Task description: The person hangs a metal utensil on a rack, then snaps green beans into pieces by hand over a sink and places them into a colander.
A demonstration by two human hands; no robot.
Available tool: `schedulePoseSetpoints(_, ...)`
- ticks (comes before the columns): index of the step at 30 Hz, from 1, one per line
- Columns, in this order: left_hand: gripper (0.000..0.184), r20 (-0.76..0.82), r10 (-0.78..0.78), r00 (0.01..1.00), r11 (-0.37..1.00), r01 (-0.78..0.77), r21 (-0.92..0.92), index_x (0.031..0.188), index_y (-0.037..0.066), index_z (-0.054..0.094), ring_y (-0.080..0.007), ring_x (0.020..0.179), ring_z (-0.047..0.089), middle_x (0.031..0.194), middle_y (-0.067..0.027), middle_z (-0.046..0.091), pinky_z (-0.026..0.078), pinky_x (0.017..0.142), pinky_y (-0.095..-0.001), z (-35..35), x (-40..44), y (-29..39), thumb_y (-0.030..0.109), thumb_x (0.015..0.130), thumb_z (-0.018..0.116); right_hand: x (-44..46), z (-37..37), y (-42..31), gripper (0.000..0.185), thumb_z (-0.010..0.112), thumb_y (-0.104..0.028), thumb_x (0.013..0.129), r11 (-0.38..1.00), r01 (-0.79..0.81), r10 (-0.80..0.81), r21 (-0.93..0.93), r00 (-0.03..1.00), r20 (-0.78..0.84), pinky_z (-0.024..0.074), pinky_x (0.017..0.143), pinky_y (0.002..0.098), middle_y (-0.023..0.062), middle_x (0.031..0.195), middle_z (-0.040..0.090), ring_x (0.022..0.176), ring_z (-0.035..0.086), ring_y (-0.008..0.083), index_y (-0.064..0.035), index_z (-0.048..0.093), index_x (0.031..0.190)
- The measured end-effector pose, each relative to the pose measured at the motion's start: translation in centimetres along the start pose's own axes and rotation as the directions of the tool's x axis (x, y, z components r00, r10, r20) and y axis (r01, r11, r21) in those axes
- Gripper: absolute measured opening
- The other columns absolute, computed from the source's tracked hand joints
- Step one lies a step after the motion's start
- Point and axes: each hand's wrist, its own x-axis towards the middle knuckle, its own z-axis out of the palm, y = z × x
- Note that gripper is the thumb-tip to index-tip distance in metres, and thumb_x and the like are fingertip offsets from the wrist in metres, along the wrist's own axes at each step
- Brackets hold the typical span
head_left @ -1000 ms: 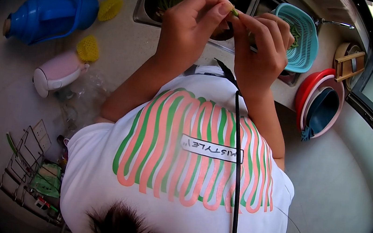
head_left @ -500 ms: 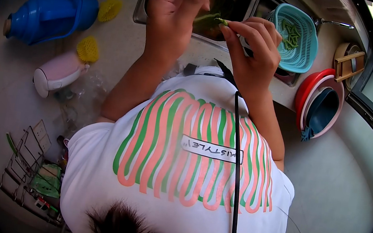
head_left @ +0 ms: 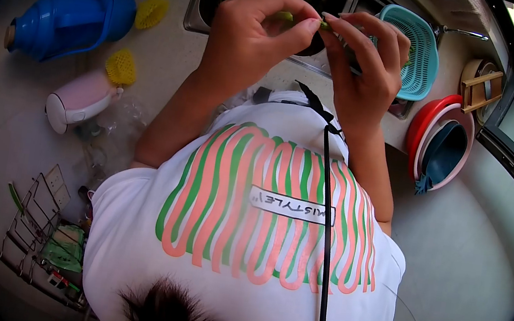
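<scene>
Both hands meet above the front of the sink (head_left: 196, 19), pinching a slim green bean (head_left: 325, 24) between their fingertips. My left hand (head_left: 252, 27) has thumb and forefinger closed on it, and part of the green shows inside the curl of the fingers. My right hand (head_left: 371, 55) grips the other end with thumb and fingertips. Just behind the right hand sits a turquoise plastic basket (head_left: 424, 62). The right hand covers most of the green pieces in it. Dark, blurred contents lie in the sink basin.
On the counter at left lie a blue thermos flask (head_left: 70, 22), two yellow scrubbers (head_left: 151, 13) and a pink-white kettle (head_left: 79, 104). Stacked red, pink and dark basins (head_left: 443, 149) stand at right, near a wooden-framed grater (head_left: 481, 91). A wire rack (head_left: 34, 228) is at lower left.
My left hand has come down and right to meet the right hand at the bean. My right hand has shifted slightly right, now hiding more of the basket's contents.
</scene>
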Motion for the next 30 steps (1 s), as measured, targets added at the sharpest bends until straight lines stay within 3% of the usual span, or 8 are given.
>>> schedulePoseSetpoints(3,0.007,-0.022,0.032,0.999,0.995,-0.030,0.096,0.094,0.002,0.073,-0.0032,0.072,0.057,0.089,0.0012,0.069,0.043,0.061,-0.0183,0.2,0.0,0.2,0.006,0.089,0.072,-0.3,-0.1,-1.2,0.021,0.079,-0.002,0.081,0.966,-0.194,0.186,0.171,0.981,0.058,0.0526,0.069,0.0316,0.0068,0.093,0.069,0.082,0.066,0.0211,-0.0087,0.075,0.101)
schedulePoseSetpoints(4,0.006,-0.029,0.044,0.999,0.993,-0.041,0.110,0.094,0.002,0.072,-0.0032,0.071,0.056,0.088,0.0013,0.069,0.042,0.060,-0.0184,0.3,0.0,0.2,0.006,0.089,0.072,-0.2,0.2,-0.7,0.020,0.077,0.002,0.082,0.985,-0.076,0.075,0.158,0.997,0.015,0.0538,0.058,0.0281,0.0078,0.092,0.069,0.073,0.066,0.0198,-0.0053,0.074,0.100)
schedulePoseSetpoints(13,0.007,-0.036,-0.003,0.999,0.997,0.006,0.082,0.092,0.001,0.070,-0.0019,0.068,0.051,0.085,0.0026,0.065,0.041,0.059,-0.0182,0.7,0.0,0.2,0.007,0.090,0.071,-0.3,-0.2,-1.4,0.016,0.074,0.006,0.085,0.880,-0.322,0.292,0.348,0.947,0.138,0.0550,0.066,0.0256,0.0079,0.092,0.070,0.078,0.068,0.0160,-0.0013,0.072,0.100)
schedulePoseSetpoints(16,0.007,-0.032,-0.023,0.999,0.998,0.025,0.049,0.093,0.002,0.069,-0.0012,0.067,0.049,0.085,0.0031,0.065,0.040,0.059,-0.0176,0.8,-0.1,-0.2,0.009,0.091,0.071,-0.9,0.1,-1.2,0.017,0.070,0.008,0.088,0.727,-0.418,0.386,0.545,0.905,0.179,0.0555,0.074,0.0243,0.0092,0.098,0.070,0.086,0.070,0.0156,0.0013,0.069,0.103)
schedulePoseSetpoints(20,0.012,-0.037,-0.092,0.995,0.993,0.089,-0.074,0.094,0.002,0.068,-0.0014,0.068,0.049,0.084,0.0031,0.064,0.040,0.060,-0.0182,0.9,-0.1,-0.1,0.014,0.095,0.068,-1.1,-0.4,-0.8,0.020,0.064,0.012,0.092,0.543,-0.442,0.416,0.714,0.880,0.229,0.0562,0.086,0.0258,0.0120,0.109,0.068,0.098,0.071,0.0177,0.0048,0.063,0.112)
schedulePoseSetpoints(23,0.017,-0.022,-0.083,0.996,0.997,0.083,0.004,0.097,0.002,0.068,-0.0032,0.074,0.053,0.086,0.0022,0.065,0.044,0.067,-0.0201,0.4,-0.1,-1.5,0.019,0.098,0.065,-1.2,-1.4,-0.1,0.020,0.065,0.010,0.093,0.576,-0.372,0.441,0.727,0.891,0.106,0.0573,0.089,0.0271,0.0127,0.111,0.069,0.101,0.071,0.0194,0.0042,0.063,0.113)
schedulePoseSetpoints(27,0.019,-0.008,-0.121,0.993,0.993,0.121,-0.005,0.101,0.001,0.068,-0.0069,0.085,0.058,0.092,-0.0002,0.065,0.046,0.078,-0.0225,-0.3,0.0,-2.7,0.020,0.099,0.062,-2.4,-4.2,3.1,0.020,0.073,-0.004,0.093,0.794,-0.436,0.575,0.423,0.764,-0.292,0.0589,0.088,0.0287,0.0128,0.108,0.073,0.100,0.072,0.0200,-0.0006,0.066,0.112)
schedulePoseSetpoints(30,0.018,0.036,-0.120,0.992,0.992,0.121,-0.025,0.110,0.001,0.065,-0.0090,0.095,0.058,0.104,-0.0048,0.065,0.046,0.085,-0.0232,-0.4,0.1,-3.1,0.011,0.097,0.058,-4.3,-6.9,7.2,0.023,0.076,-0.014,0.092,0.817,-0.550,0.483,-0.174,0.817,-0.316,0.0585,0.087,0.0319,0.0116,0.109,0.073,0.095,0.072,0.0205,-0.0046,0.071,0.113)
